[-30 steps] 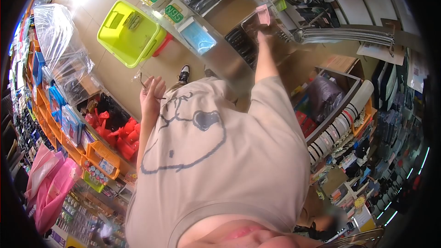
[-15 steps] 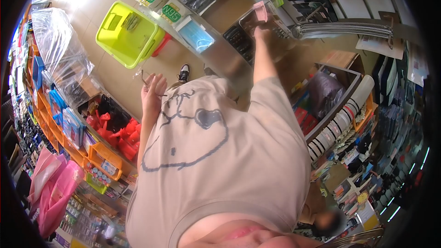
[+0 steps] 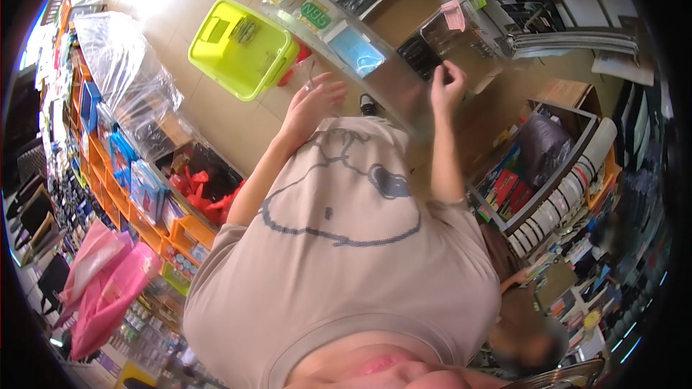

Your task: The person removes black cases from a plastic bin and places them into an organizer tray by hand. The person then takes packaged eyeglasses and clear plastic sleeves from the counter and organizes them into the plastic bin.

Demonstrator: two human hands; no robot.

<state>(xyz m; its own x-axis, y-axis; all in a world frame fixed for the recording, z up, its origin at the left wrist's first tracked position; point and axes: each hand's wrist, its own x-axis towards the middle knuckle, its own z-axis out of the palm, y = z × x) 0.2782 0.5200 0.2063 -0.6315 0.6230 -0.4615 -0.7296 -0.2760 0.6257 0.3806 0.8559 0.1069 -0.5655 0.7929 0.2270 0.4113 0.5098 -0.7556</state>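
Observation:
My left hand (image 3: 311, 106) is in front of my shirt with its fingers loosely curled. A small thin brownish piece (image 3: 312, 72), bent like a hook, sticks up from its fingers; its exact kind is too small to tell. My right hand (image 3: 448, 89) is raised beside the counter, with thumb and fingertips pinched together. Whatever it holds, if anything, is hidden. Just beyond it are a black keypad-like device (image 3: 418, 56) and a clear box with a pink tag (image 3: 453, 14).
A lime-green plastic basket (image 3: 252, 47) stands on the floor ahead, left of the counter with a blue pack (image 3: 357, 50) and green N95 packs (image 3: 315, 14). An open bin (image 3: 587, 133) is at right; orange shelving (image 3: 119, 202) is at left. Another person (image 3: 530, 331) is at lower right.
My right hand has drawn back from the clear box toward my body. My left hand has come up and inward with the thin piece. The view has swung, shifting the surroundings right.

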